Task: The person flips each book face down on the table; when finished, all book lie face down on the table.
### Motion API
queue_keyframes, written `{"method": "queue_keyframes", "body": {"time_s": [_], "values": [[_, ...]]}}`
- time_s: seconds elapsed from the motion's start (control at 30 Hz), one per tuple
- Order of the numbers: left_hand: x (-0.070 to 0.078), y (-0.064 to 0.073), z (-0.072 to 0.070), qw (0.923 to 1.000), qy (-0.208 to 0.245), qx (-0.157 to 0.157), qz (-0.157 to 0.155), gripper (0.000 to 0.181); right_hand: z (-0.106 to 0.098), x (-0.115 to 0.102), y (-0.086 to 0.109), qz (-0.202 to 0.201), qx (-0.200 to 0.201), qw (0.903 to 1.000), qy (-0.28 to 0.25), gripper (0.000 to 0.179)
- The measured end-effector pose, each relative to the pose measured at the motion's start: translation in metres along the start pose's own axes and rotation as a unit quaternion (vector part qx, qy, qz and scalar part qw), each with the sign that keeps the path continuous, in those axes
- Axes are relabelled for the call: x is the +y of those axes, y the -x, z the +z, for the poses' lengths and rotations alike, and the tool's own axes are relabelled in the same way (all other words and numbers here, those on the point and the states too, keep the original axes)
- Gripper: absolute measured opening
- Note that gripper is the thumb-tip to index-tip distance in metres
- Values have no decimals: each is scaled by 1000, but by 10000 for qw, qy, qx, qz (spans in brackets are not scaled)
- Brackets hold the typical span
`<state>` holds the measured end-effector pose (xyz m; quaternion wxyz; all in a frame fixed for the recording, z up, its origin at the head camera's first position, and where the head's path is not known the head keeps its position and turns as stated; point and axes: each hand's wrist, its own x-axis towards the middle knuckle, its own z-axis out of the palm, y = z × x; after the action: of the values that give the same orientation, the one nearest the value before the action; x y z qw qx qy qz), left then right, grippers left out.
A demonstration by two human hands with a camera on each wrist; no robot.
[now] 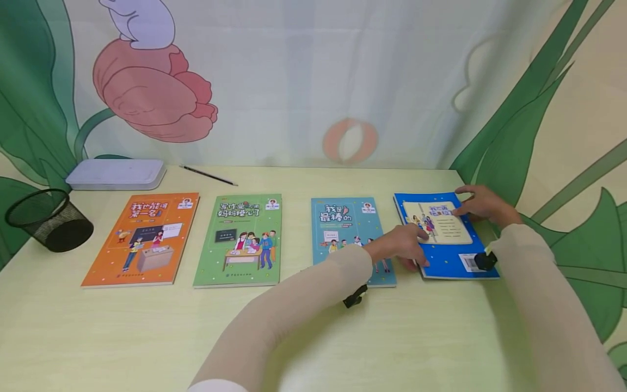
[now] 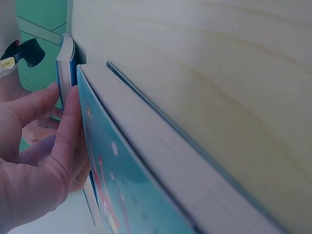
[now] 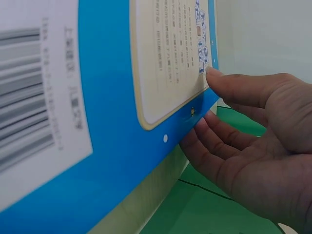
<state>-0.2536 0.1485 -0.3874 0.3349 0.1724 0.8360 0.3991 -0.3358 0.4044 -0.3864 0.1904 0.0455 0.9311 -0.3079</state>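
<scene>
A blue book (image 1: 441, 261) lies at the right of the table, its back cover with a cream panel and barcode facing up. My left hand (image 1: 404, 245) holds its left edge, thumb on the cover; the left wrist view shows these fingers (image 2: 66, 131) at the blue book's edge, close beside the teal book (image 2: 126, 180). At the upper right edge, my right hand (image 1: 487, 207) grips the same book. In the right wrist view its thumb (image 3: 229, 85) presses on the cover while the other fingers reach under the edge.
Left of the blue book lie a teal book (image 1: 343, 234), partly covered by my left arm, a green book (image 1: 237, 228) and an orange book (image 1: 147, 234). Behind them are a pencil (image 1: 208, 175) and a pale case (image 1: 117, 174). A black mesh holder (image 1: 63, 223) tilts at the far left.
</scene>
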Motion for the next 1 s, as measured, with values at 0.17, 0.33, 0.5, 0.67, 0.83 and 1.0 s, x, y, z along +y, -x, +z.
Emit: {"method": "queue_keyframes", "body": {"time_s": [0.17,0.33,0.5,0.67,0.83,1.0], "values": [[0,0,0,9999,-151,45,2,63,-2,-1,1,113,-80,9999,-7,79],[2,-1,-1,9991,-415,75,-95,63,-3,-5,3,168,-199,9996,75,79],[2,1,-6,9976,-692,1,-82,62,-3,-8,4,219,-231,9994,166,79],[-1,7,-14,9945,-1044,-37,99,64,-1,-8,1,161,-137,9990,386,76],[-9,11,-24,9853,-1484,145,833,58,0,-12,0,-9,99,9988,469,74],[-21,18,-39,9547,-2209,271,1973,49,2,-29,0,-234,172,9991,294,75]]}}
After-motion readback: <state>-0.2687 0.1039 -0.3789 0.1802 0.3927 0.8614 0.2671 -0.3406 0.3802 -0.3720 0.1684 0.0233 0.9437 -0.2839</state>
